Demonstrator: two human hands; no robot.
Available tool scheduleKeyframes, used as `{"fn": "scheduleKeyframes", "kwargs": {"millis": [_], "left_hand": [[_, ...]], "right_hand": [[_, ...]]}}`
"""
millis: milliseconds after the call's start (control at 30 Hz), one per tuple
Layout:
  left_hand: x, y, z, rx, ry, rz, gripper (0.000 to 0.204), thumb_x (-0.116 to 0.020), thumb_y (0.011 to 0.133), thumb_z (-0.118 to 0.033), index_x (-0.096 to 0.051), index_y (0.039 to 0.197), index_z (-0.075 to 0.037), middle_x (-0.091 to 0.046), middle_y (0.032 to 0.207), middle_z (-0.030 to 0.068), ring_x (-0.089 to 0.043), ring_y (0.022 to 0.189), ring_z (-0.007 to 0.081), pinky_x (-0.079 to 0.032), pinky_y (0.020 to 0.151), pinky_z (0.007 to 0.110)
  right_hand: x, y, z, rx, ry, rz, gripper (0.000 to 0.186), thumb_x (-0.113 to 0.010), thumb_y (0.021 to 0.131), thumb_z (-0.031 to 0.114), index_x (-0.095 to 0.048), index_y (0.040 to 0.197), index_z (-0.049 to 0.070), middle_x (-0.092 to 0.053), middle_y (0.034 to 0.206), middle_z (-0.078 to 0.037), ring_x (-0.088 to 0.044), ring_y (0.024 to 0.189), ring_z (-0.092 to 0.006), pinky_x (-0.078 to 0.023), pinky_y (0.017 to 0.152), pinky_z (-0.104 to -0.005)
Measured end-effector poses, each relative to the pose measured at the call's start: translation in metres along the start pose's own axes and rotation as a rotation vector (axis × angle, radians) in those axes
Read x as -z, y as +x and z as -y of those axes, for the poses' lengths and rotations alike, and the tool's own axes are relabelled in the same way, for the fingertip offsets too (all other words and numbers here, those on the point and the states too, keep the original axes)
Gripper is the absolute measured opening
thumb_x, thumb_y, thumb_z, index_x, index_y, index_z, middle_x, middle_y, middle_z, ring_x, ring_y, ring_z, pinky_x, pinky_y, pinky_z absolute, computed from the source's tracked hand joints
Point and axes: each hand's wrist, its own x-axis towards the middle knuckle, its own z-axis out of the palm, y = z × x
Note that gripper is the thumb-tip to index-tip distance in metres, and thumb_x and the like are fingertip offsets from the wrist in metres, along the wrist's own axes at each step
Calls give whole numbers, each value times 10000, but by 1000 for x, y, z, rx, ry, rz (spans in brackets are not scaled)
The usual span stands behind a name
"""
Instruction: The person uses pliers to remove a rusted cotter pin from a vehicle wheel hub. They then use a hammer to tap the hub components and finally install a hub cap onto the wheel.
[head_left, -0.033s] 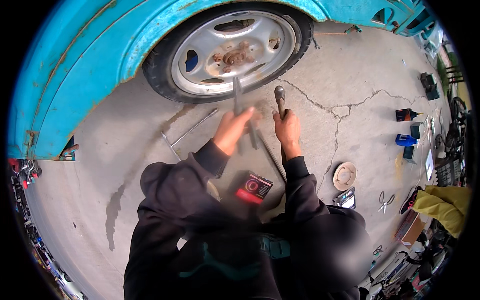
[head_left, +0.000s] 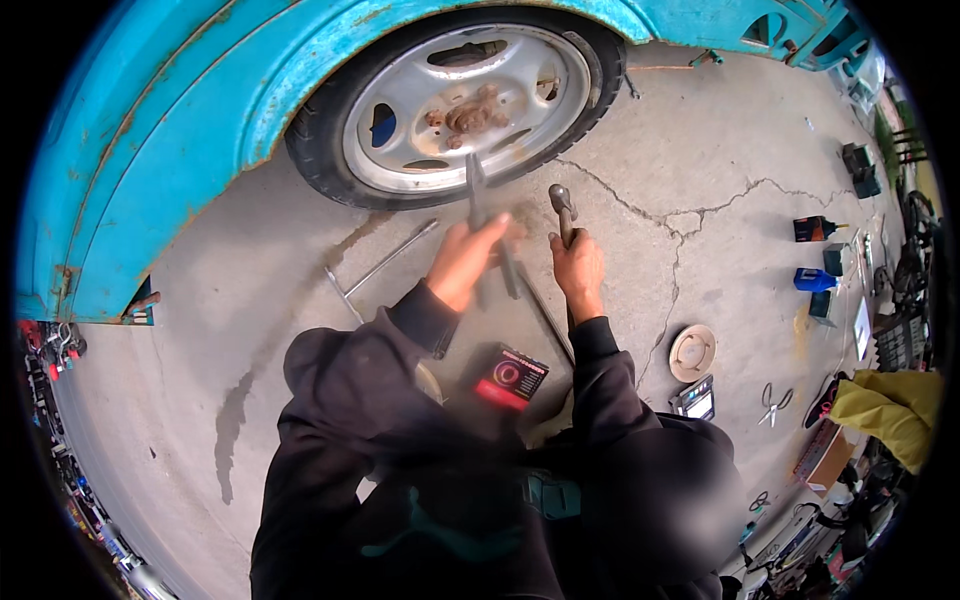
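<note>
My left hand (head_left: 465,262) is closed around a flat grey metal bar (head_left: 476,190), smeared by motion. Its upper end points at the lower rim of the wheel (head_left: 365,165), which has rusty lug nuts around a rusty hub (head_left: 470,118). My right hand (head_left: 578,272) grips the brown handle of a hammer (head_left: 560,197), its rounded metal head upward, a little apart from the bar. On the ground left of my hands lies a lug wrench (head_left: 385,258). A dark rod (head_left: 543,318) slants between my forearms, and a red and black box (head_left: 510,377) sits below it.
A rusty turquoise vehicle body (head_left: 160,130) arches over the wheel. To the right are a round beige cap (head_left: 692,352), a phone-like device (head_left: 694,400), scissors (head_left: 773,403), a black bottle (head_left: 815,229) and a blue bottle (head_left: 812,280). A yellow cloth (head_left: 885,415) lies among clutter at far right.
The hammer in my right hand has dipped slightly toward me and its head has tilted. My left hand and the bar stay in nearly the same place.
</note>
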Motion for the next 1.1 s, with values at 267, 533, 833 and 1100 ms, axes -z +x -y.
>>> {"fn": "scheduleKeyframes", "kwargs": {"millis": [267,533,833,1100], "left_hand": [[-6,20,-23,-109,-92,62,312,-625,1059,-306,-671,1235,-53,-709,1156,32,-669,1024,148,-520,934,310],[-29,33,-22,-99,-249,18,289,-646,1044,-305,-649,1177,-48,-666,1086,31,-606,981,130,-511,853,320],[-36,40,-27,-106,68,81,421,-625,1045,-390,-608,1325,-77,-626,1243,23,-572,1169,147,-464,1023,376],[-56,42,-25,-229,96,15,342,-638,1043,-379,-622,1225,-90,-613,1130,-10,-551,1054,110,-448,933,316]], "right_hand": [[74,8,18,-28,863,702,819,-742,916,503,-505,1471,-51,-601,1387,-299,-651,1227,-381,-523,1004,-414],[93,-55,140,331,-114,236,889,-733,829,140,-251,1521,-142,-622,1203,-327,-672,1094,-451,-575,880,-492],[102,-22,97,382,199,311,542,-621,850,58,-500,1362,-73,-682,1095,-335,-671,1007,-483,-532,858,-539],[104,4,88,353,225,369,348,-681,837,51,-655,1174,-34,-724,947,-239,-709,951,-363,-554,810,-473]]}}
